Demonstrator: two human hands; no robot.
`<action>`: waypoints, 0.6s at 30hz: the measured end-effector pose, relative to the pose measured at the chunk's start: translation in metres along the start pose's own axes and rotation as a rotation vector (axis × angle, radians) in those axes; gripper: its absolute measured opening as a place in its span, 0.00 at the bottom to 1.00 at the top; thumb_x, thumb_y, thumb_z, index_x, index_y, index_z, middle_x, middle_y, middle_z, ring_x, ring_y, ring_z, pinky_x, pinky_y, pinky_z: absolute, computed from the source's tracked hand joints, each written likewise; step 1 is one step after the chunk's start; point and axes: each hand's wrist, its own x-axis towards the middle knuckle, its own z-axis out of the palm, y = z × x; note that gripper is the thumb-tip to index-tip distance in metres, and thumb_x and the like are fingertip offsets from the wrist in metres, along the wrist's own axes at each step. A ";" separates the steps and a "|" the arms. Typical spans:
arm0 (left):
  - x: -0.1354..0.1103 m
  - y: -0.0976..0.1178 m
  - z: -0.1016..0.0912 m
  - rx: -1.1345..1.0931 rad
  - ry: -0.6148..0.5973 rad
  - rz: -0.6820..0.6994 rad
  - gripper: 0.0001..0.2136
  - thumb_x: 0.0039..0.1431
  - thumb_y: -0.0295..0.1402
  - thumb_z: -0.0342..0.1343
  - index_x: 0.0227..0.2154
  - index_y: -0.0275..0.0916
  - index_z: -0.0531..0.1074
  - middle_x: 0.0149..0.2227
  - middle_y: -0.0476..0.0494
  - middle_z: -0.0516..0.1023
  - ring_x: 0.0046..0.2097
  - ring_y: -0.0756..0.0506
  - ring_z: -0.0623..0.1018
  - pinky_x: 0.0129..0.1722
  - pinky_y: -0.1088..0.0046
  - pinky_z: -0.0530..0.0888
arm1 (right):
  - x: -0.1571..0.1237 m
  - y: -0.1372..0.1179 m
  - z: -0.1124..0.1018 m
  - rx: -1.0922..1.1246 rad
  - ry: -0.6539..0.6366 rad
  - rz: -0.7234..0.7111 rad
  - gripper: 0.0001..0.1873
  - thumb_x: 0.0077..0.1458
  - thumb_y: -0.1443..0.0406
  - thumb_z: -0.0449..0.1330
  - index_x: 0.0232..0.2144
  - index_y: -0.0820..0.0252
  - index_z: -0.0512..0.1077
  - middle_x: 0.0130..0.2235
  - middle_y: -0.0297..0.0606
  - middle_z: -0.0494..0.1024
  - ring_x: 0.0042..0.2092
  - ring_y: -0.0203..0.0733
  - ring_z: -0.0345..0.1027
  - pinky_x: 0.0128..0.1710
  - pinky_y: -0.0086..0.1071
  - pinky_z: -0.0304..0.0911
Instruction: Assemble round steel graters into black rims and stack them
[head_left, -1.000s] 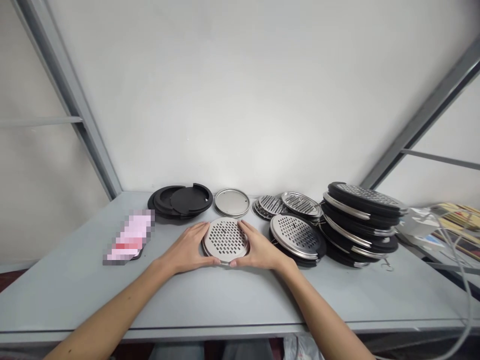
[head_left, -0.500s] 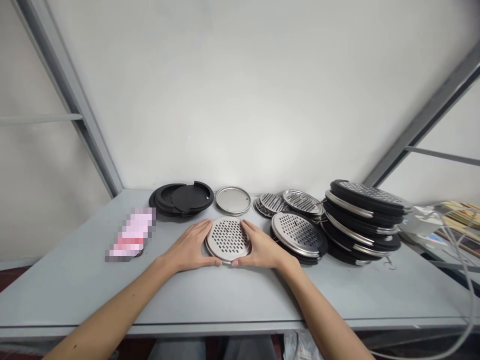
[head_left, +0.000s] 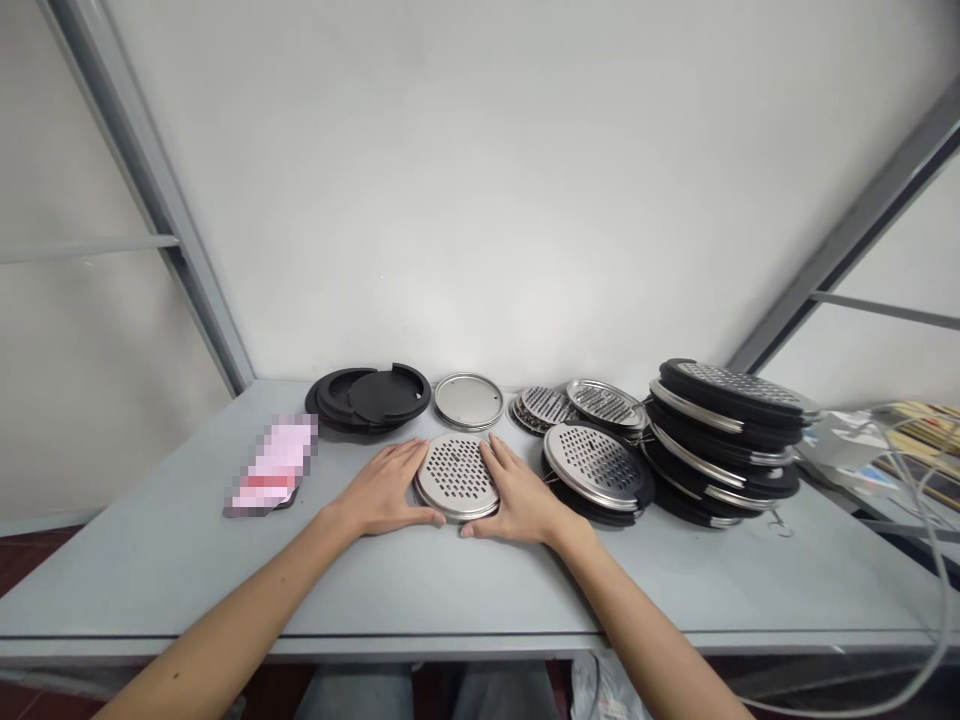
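Observation:
On the tabletop in front of me lies a round metal plate (head_left: 456, 474) with rows of slotted holes and a raised rim. My left hand (head_left: 390, 490) grips its left edge, thumb along the near rim and fingers at the far left side. From the right, my right hand (head_left: 517, 492) holds the opposite edge, its fingers resting over the rim and partly covering it. Close to the right hand is a similar perforated disc (head_left: 592, 462) set on a black round base (head_left: 641, 490). A plain round metal lid or tray (head_left: 469, 400) lies just beyond the plate.
Black round parts (head_left: 367, 400) are piled at back left, near a phone-like object with a blurred pink surface (head_left: 274, 460). Slotted discs (head_left: 547, 405) and rimmed metal rounds (head_left: 604, 403) lie along the wall. A tall stack of black-and-metal assemblies (head_left: 724, 440) stands right, beside a white cable (head_left: 934, 600).
My right hand's fingers have shifted slightly further over the plate's right rim. The left hand keeps its hold. The whole view has shifted a little.

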 end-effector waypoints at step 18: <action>0.003 -0.002 -0.011 -0.130 0.295 0.200 0.13 0.65 0.34 0.50 0.51 0.41 0.70 0.49 0.43 0.78 0.49 0.42 0.77 0.50 0.62 0.72 | 0.001 -0.011 -0.019 0.325 0.479 -0.290 0.18 0.55 0.65 0.60 0.49 0.54 0.72 0.50 0.42 0.77 0.54 0.49 0.68 0.56 0.47 0.62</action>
